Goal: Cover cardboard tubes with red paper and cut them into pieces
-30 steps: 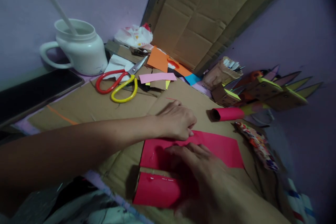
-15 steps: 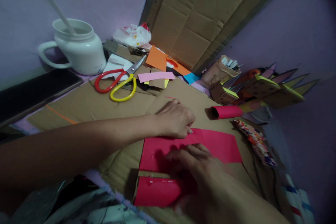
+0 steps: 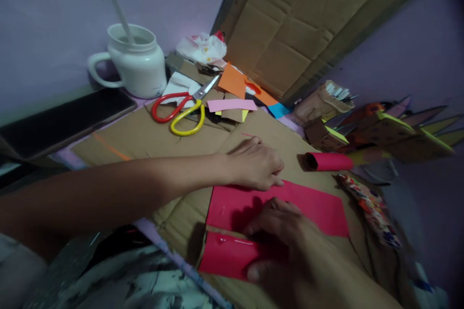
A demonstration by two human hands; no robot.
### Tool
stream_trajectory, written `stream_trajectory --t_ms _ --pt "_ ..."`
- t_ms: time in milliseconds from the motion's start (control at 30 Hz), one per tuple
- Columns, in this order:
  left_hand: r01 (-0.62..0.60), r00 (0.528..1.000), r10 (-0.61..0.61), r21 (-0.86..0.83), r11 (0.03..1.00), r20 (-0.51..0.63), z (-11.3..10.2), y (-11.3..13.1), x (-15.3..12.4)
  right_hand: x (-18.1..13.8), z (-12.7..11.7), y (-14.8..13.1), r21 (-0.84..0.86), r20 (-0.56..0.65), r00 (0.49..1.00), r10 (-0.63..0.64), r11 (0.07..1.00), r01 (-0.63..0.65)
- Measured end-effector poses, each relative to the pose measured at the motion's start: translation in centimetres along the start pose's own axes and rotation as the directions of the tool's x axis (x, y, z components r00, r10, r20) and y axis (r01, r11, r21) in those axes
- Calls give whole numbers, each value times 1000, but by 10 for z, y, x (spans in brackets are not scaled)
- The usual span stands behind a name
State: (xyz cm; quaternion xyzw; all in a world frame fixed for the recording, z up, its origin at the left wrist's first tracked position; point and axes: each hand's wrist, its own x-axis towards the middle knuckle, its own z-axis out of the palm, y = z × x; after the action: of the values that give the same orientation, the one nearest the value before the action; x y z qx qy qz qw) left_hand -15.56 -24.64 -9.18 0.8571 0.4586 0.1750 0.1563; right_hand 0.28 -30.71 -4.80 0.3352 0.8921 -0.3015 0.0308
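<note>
A sheet of red paper (image 3: 319, 205) lies flat on the cardboard. My left hand (image 3: 255, 164) is closed, its curled fingers holding down the paper's far edge. Along the near side sits a cardboard tube covered in red paper (image 3: 226, 256), with a shiny, wet-looking streak, probably glue, on top. My right hand (image 3: 290, 236) spans this tube, thumb on the near side and fingers on the far side; its palm hides the tube's right part. A narrow strip of brown shows between the tube and the flat sheet at left.
Scissors (image 3: 186, 111) with red and yellow handles lie beyond my left arm, near paper scraps (image 3: 232, 105) and a white mug (image 3: 139, 67). A dark phone-like slab (image 3: 68, 118) is at left. Another red tube (image 3: 329, 161) and a patterned bundle (image 3: 371, 210) lie at right.
The view has shifted, so everything sits farther right. The red-covered tube has moved slightly closer to the flat sheet under my right hand. My left hand keeps its place on the paper.
</note>
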Motion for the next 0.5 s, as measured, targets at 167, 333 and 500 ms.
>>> stream_trajectory --t_ms 167,333,500 --pt "120 957 -152 -140 983 -247 -38 18 -56 3 4 8 51 66 998 14 999 -17" --pt "325 860 -351 -134 936 -371 -42 18 -109 3 4 5 98 92 995 21 995 -30" --pt "276 961 -272 137 951 -45 -27 6 -73 3 2 2 100 95 994 44 993 -54"
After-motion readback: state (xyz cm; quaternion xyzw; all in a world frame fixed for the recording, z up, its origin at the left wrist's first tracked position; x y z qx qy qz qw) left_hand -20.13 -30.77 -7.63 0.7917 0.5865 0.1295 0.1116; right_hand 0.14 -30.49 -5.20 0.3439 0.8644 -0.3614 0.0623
